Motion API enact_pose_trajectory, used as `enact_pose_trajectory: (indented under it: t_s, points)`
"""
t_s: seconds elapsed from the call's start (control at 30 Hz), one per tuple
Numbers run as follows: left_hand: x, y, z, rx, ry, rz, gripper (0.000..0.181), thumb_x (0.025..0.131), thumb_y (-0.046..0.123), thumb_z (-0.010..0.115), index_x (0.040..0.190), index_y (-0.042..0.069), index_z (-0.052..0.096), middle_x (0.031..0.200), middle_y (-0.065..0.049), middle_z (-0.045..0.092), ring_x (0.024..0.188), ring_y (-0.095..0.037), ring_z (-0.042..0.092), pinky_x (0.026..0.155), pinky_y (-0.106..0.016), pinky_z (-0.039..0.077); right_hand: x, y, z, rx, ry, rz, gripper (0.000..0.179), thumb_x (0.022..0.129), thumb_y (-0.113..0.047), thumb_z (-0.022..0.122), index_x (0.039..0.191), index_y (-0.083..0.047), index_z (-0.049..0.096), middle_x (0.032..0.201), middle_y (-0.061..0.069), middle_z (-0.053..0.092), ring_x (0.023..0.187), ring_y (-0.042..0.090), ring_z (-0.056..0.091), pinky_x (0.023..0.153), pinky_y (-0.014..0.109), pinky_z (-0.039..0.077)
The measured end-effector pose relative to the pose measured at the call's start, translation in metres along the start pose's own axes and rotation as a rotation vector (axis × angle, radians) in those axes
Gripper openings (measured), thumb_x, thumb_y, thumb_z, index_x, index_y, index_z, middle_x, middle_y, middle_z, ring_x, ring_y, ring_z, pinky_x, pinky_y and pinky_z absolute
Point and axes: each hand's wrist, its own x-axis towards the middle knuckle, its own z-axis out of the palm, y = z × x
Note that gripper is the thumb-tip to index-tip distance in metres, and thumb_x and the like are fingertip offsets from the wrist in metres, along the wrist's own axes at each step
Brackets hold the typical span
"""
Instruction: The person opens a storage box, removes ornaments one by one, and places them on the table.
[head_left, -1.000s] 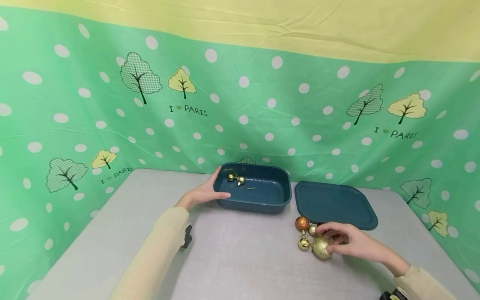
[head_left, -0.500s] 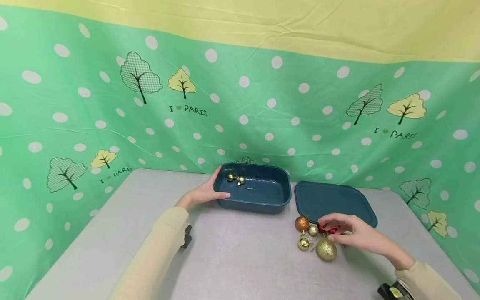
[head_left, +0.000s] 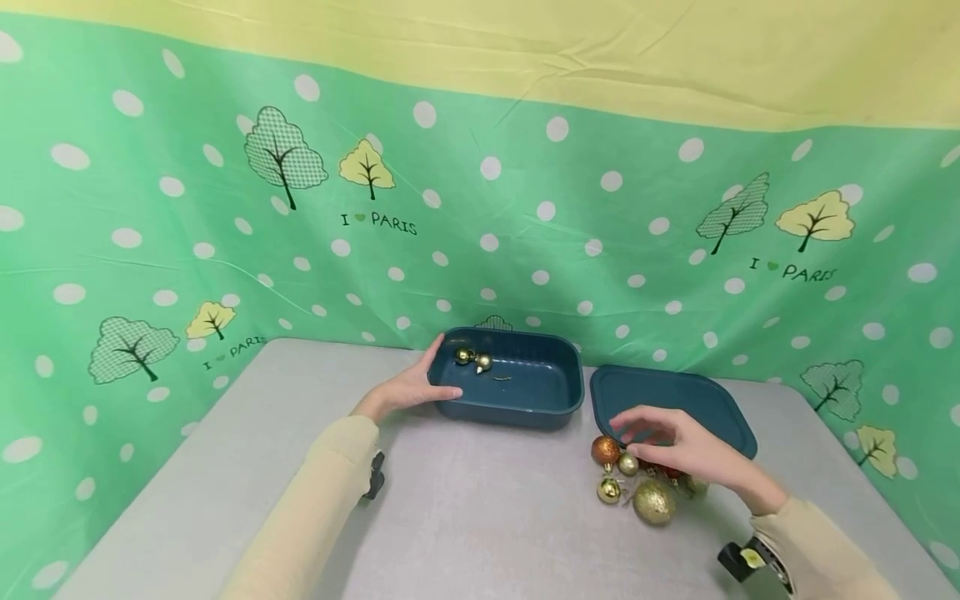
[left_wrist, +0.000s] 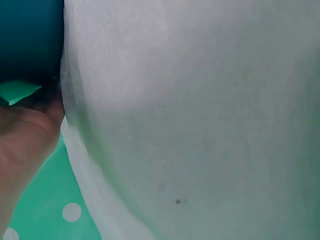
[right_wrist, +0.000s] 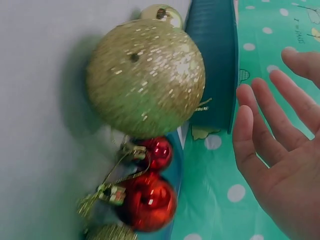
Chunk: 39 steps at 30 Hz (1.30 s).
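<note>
My left hand (head_left: 405, 387) grips the left end of a dark blue plastic box (head_left: 510, 410), its thumb on the front rim. Two small gold baubles (head_left: 483, 362) and a bit of gold cord lie inside. My right hand (head_left: 690, 448) hovers over a cluster of baubles, fingers apart and holding nothing. The cluster has an orange glitter bauble (head_left: 604, 450), a pale gold one (head_left: 627, 463), a shiny gold one (head_left: 609, 490) and a large gold glitter bauble (head_left: 654, 502). Red baubles (right_wrist: 149, 202) show in the right wrist view; the hand partly hides them in the head view.
The flat dark blue lid (head_left: 675, 392) lies right of the box, behind the baubles. A grey-white cloth covers the table (head_left: 480, 517). Behind it hangs a green dotted curtain (head_left: 540, 208) with tree prints.
My right hand has come off the large gold bauble and shifted left and up over the cluster. That bauble rolled slightly to the right. The left hand and box have stayed put.
</note>
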Motion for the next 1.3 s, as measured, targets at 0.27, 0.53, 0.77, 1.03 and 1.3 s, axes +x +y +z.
enact_pose_trajectory:
  t_s: [0.27,0.53,0.77,1.03,1.3]
  points:
    - [-0.001,0.0,0.001,0.013,0.0,-0.004,0.115,0.083,0.035,0.075,0.154,0.02,-0.014,0.159,-0.017,-0.009,0.143,-0.042,0.001,0.111,-0.06,0.011,0.025,0.0,0.004,0.041,0.115,0.05,0.028,0.094,-0.008,0.062,0.122,-0.003,0.061,0.118,0.021,0.06,0.103,0.029,0.061,0.081,0.03,0.054]
    - [-0.002,0.002,0.002,0.002,-0.004,0.009,0.114,0.084,0.033,0.074,0.154,0.019,-0.014,0.159,-0.018,-0.01,0.143,-0.043,0.0,0.111,-0.061,0.01,0.051,0.0,0.01,0.09,0.169,0.093,0.031,0.095,-0.009,0.062,0.123,0.004,0.059,0.123,0.023,0.057,0.106,0.035,0.06,0.083,0.03,0.053]
    - [-0.002,0.003,0.002,0.003,-0.011,-0.001,0.115,0.083,0.036,0.075,0.154,0.02,-0.014,0.159,-0.017,-0.011,0.143,-0.042,0.0,0.111,-0.06,0.01,0.072,-0.003,0.018,0.151,0.166,0.132,0.031,0.096,-0.012,0.061,0.125,-0.001,0.059,0.125,0.023,0.055,0.11,0.034,0.059,0.083,0.037,0.053]
    - [0.0,0.001,0.002,0.016,-0.007,0.011,0.116,0.083,0.038,0.076,0.155,0.019,-0.013,0.159,-0.017,-0.01,0.143,-0.042,0.0,0.111,-0.06,0.011,0.093,-0.003,0.026,0.208,0.165,0.169,0.033,0.096,-0.012,0.06,0.126,0.004,0.056,0.123,0.017,0.058,0.107,0.041,0.058,0.081,0.045,0.052]
    - [-0.003,0.003,-0.003,0.052,0.011,0.019,0.112,0.085,0.031,0.075,0.155,0.015,-0.011,0.159,-0.02,-0.007,0.142,-0.045,0.004,0.111,-0.06,0.013,0.118,-0.003,0.035,0.231,0.181,0.202,0.031,0.096,-0.007,0.057,0.125,0.005,0.057,0.122,0.018,0.059,0.107,0.035,0.061,0.085,0.049,0.051]
